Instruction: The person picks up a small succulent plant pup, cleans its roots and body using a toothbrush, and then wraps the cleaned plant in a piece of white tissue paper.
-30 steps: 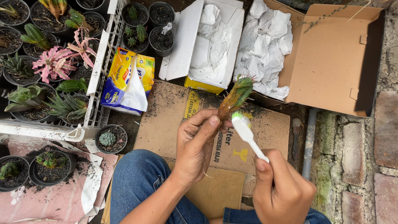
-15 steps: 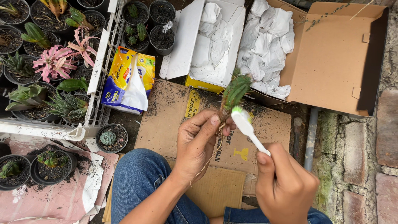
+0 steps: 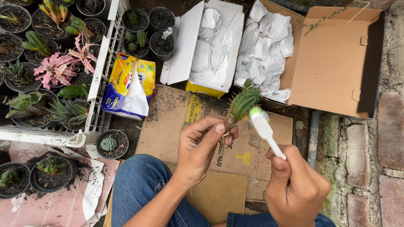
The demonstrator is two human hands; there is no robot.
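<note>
Nearest the camera, blue-jeaned knees (image 3: 143, 185) at the bottom edge, person seated over flattened cardboard (image 3: 168, 113) lying on the ground and dusted with soil. Right hand (image 3: 296, 189) low right, fingers curled shut around the handle of a white toothbrush (image 3: 267, 133), thumb on top; green-tipped bristle head up, just beside the cactus body, contact unclear. Left hand (image 3: 200, 149) centre, thumb and fingers pinching the brown base of a small green cactus (image 3: 243, 103), bare-rooted, thin roots trailing down past the palm; cactus tilted up and to the right, held in the air above the cardboard. Left of the knees, a pink sheet (image 3: 63, 201) with spilled soil and two black pots (image 3: 50, 170) with small plants, then a small pot holding a rosette succulent (image 3: 109, 143). Further out, a yellow and blue tissue pack (image 3: 126, 84) with a white sheet pulled out. Left side, a white plastic crate (image 3: 99, 75) full of potted succulents, one pink bromeliad-like plant (image 3: 54, 67) among them. Beyond, a white box (image 3: 185, 42) with wrapped white paper bundles, next to an open brown carton (image 3: 336, 63) also lined with crumpled white paper (image 3: 265, 50). More black pots with tiny cacti (image 3: 141, 40) at the top. Brick paving (image 3: 391, 134) at the right.
</note>
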